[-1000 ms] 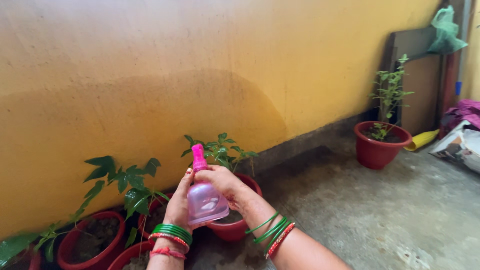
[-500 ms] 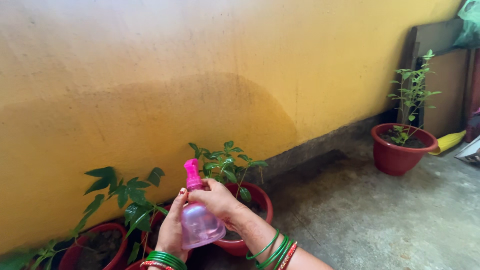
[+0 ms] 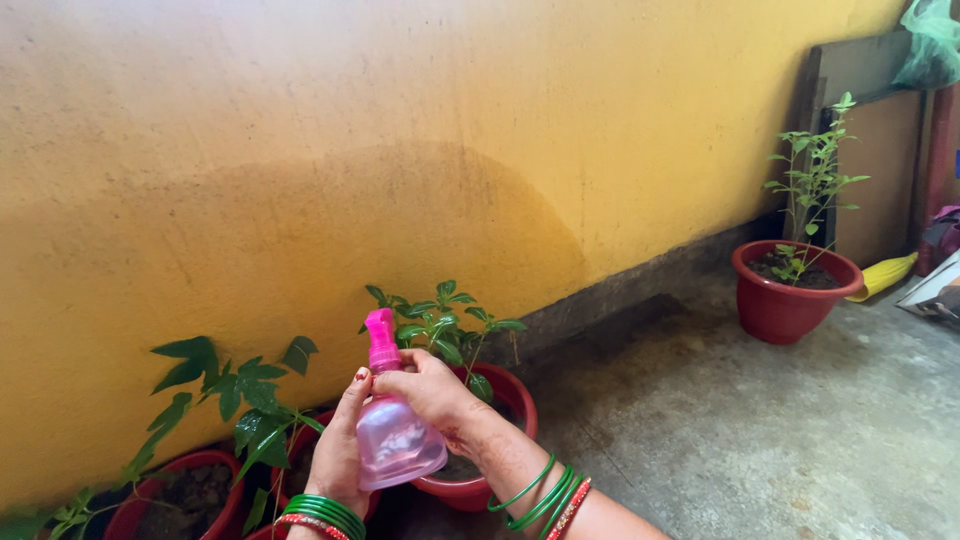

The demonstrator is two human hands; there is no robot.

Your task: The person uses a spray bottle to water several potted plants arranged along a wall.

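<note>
A: What is nearest the camera?

B: Both hands, at about 6 o'clock. The left hand [image 3: 338, 455] cups the pale pink body of a spray bottle [image 3: 396, 435] from the 9 o'clock side, fingers wrapped on it. The right hand [image 3: 432, 390] comes in from 4 o'clock, its fingers closed round the bottle's neck just under the bright pink nozzle [image 3: 379, 340]. Green and red bangles [image 3: 545, 495] sit on both wrists.

A: So where is the bottle?

B: Held upright in the air between the two hands, just in front of a red pot [image 3: 500, 440] with a small leafy plant [image 3: 440, 325].

A: And around that?

B: At 8 o'clock, more red pots [image 3: 185, 500] with a broader-leaved plant [image 3: 240, 385], all on the concrete floor [image 3: 760, 440] against the yellow wall [image 3: 400, 130].

A: Further off?

B: At 2 o'clock, well apart, a red pot [image 3: 790, 295] with a taller thin plant [image 3: 815, 175], boards [image 3: 880, 170] leaning behind it.
</note>
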